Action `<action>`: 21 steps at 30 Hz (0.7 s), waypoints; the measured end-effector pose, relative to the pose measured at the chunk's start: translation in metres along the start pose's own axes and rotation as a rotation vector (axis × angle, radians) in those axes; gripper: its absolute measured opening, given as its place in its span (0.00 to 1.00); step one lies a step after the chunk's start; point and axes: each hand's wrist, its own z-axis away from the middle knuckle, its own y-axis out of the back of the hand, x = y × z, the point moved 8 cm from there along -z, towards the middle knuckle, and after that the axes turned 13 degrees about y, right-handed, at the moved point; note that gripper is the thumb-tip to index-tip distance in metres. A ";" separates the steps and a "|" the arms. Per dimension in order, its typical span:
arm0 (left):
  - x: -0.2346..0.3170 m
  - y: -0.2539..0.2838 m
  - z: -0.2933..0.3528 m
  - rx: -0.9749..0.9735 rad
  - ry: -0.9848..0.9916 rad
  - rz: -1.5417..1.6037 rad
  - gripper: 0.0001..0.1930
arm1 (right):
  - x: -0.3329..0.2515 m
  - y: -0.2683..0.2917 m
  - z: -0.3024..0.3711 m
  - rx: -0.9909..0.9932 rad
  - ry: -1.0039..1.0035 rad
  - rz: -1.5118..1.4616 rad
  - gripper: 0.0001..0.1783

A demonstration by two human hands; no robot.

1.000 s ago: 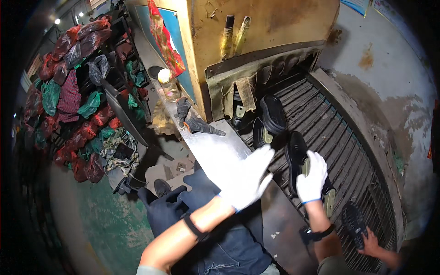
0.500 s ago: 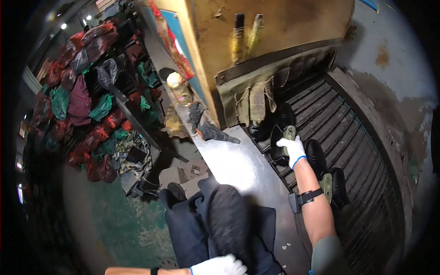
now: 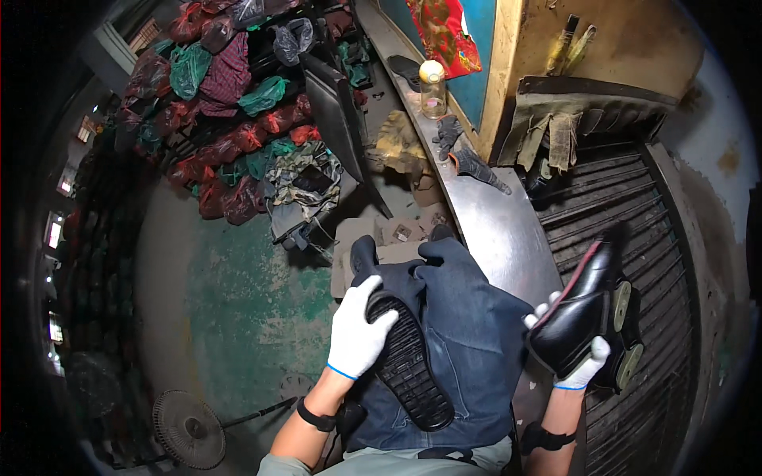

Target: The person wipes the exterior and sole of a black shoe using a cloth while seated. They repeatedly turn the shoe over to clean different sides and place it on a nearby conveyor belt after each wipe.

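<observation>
A black rubber shoe sole (image 3: 413, 373) lies tread side up over my thighs. My left hand (image 3: 355, 329), in a white glove, is closed on its upper end, with the thumb across the tread. Over the right edge of the metal ledge, my right hand (image 3: 585, 366), gloved too, holds a shiny black leather shoe (image 3: 573, 321) by its sides. The shoe tilts with one end up, and a pinkish line runs along its edge. Just beyond it, other black shoes with greenish bottoms (image 3: 629, 369) rest on the slatted rollers, partly covered by the held shoe.
Beside my right leg runs a shiny metal ledge (image 3: 500, 226) bearing dark work gloves (image 3: 476, 170) and a clear bottle (image 3: 433, 91). The roller conveyor (image 3: 655, 262) leads under a flap. Bagged items (image 3: 230, 147) fill a rack at far left; a fan (image 3: 189, 428) stands lower left.
My right hand has lifted a black shoe off the rollers and drawn it nearer. My left hand has moved up along the sole. The view has swung left.
</observation>
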 end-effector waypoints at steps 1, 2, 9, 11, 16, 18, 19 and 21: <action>-0.006 -0.003 0.000 -0.110 -0.001 0.255 0.31 | 0.010 -0.005 0.012 0.038 -0.119 0.010 0.58; -0.012 -0.007 0.001 -0.236 0.058 0.430 0.29 | 0.018 -0.008 0.025 0.080 -0.235 0.020 0.54; 0.011 -0.035 0.026 -0.895 0.110 1.142 0.45 | 0.037 -0.052 0.068 -0.086 -0.022 0.684 0.73; 0.013 -0.038 0.025 -0.949 0.096 1.095 0.45 | 0.041 -0.069 0.075 -0.186 0.002 0.812 0.76; 0.052 -0.027 0.008 -0.882 -0.132 0.758 0.37 | 0.048 -0.103 0.088 -0.292 0.029 0.867 0.75; 0.092 0.009 -0.008 -0.810 -0.337 0.685 0.37 | 0.045 -0.098 0.095 -0.281 0.019 0.939 0.79; 0.111 0.031 -0.014 -0.760 -0.388 0.688 0.38 | 0.042 -0.103 0.098 -0.336 0.038 0.993 0.79; 0.116 0.049 -0.012 -0.736 -0.433 0.742 0.41 | 0.042 -0.120 0.102 -0.440 0.067 1.047 0.80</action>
